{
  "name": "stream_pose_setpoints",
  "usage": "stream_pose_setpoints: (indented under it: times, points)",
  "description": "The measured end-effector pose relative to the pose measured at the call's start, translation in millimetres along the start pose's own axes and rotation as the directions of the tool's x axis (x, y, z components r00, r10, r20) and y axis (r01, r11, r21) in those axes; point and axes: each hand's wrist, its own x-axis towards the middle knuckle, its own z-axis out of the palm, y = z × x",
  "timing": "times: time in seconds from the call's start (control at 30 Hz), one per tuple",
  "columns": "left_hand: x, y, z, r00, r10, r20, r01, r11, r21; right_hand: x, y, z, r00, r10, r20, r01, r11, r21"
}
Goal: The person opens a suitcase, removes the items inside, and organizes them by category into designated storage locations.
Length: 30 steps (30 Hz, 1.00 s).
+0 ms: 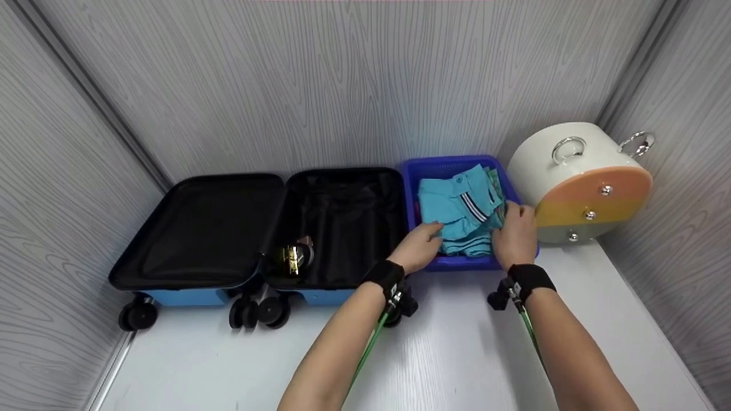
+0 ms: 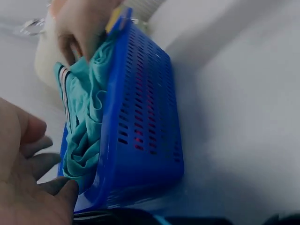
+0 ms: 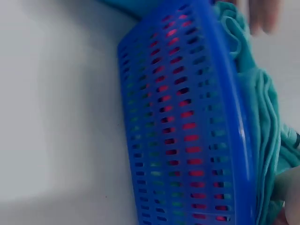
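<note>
Folded turquoise shorts (image 1: 451,197), with a button and a dark-and-white striped trim, lie on top in a blue plastic basket (image 1: 451,262). My right hand (image 1: 515,234) reaches over the basket's right side, and its curled fingers pinch the shorts' right edge. At the left front, my left hand (image 1: 418,246) hovers by the shorts with loosely bent, spread fingers and holds nothing. The left wrist view shows a gap between the left thumb and fingers beside the cloth (image 2: 84,140). Patterned green cloth (image 1: 494,181) peeks out at the right. Pink fabric shows through the holes of the basket wall (image 3: 178,117).
An opened suitcase lies left of the basket, with a black-lined left half (image 1: 200,228) and right half (image 1: 348,222). A dark round item with a shiny gold part (image 1: 297,258) lies in the right half. Right of the basket sits a white drum-shaped box (image 1: 548,160) with a striped front and metal handles.
</note>
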Motion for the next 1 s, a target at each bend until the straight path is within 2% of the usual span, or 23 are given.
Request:
stream_pose_setpoints:
  times: [0.07,0.1,0.17,0.2,0.27,0.33,0.4,0.5,0.57,0.67,0.77,0.87,1.0]
  points:
    - [-1.5,2.2,-0.2,0.998,0.042,0.041,-0.046,0.992,0.116,-0.7,-0.4,0.3,0.992,-0.121,-0.016,0.120,0.992,-0.049]
    - [-2.4,3.4,-0.5,0.996,0.056,0.062,-0.066,0.984,0.163,-1.4,-0.9,0.0,0.982,-0.190,-0.004,0.189,0.979,-0.072]
    - [-3.8,5.4,-1.0,0.993,0.058,0.104,-0.082,0.965,0.250,-2.3,-1.1,-0.9,0.949,-0.308,0.060,0.314,0.942,-0.121]
    - [-4.4,6.2,-1.0,0.991,0.052,0.121,-0.086,0.952,0.293,-3.0,-2.0,-2.1,0.936,-0.333,0.113,0.345,0.930,-0.123]
    - [-5.3,7.5,-0.6,0.988,0.028,0.154,-0.086,0.920,0.382,-3.3,-4.2,-4.7,0.922,-0.313,0.229,0.344,0.933,-0.107]
    - [-6.0,7.9,0.9,0.984,0.001,0.178,-0.084,0.883,0.461,-2.6,-8.5,-8.1,0.911,-0.243,0.334,0.290,0.952,-0.099]
    - [-6.9,7.5,2.6,0.981,-0.016,0.196,-0.092,0.844,0.529,-0.7,-13.5,-11.3,0.887,-0.168,0.430,0.226,0.970,-0.087]
    - [-7.2,5.1,5.1,0.979,-0.028,0.204,-0.100,0.800,0.592,2.1,-20.5,-15.7,0.825,-0.094,0.557,0.165,0.983,-0.078]
    - [-7.1,3.0,6.4,0.979,-0.034,0.199,-0.098,0.781,0.617,3.7,-22.2,-17.5,0.777,-0.043,0.628,0.110,0.992,-0.068]
    - [-6.5,0.0,7.4,0.980,-0.043,0.196,-0.089,0.784,0.615,4.9,-23.3,-19.7,0.710,0.027,0.703,0.024,0.998,-0.063]
    - [-5.8,-2.1,8.9,0.980,-0.045,0.192,-0.078,0.804,0.590,7.0,-23.3,-19.0,0.672,0.073,0.737,-0.022,0.997,-0.079]
    - [-7.2,-4.4,9.4,0.982,-0.032,0.184,-0.078,0.827,0.557,8.5,-22.7,-16.7,0.665,0.084,0.743,-0.027,0.996,-0.088]
    - [-12.5,-9.8,4.5,0.986,0.027,0.164,-0.107,0.857,0.505,8.0,-18.3,-15.2,0.683,0.025,0.730,0.021,0.998,-0.054]
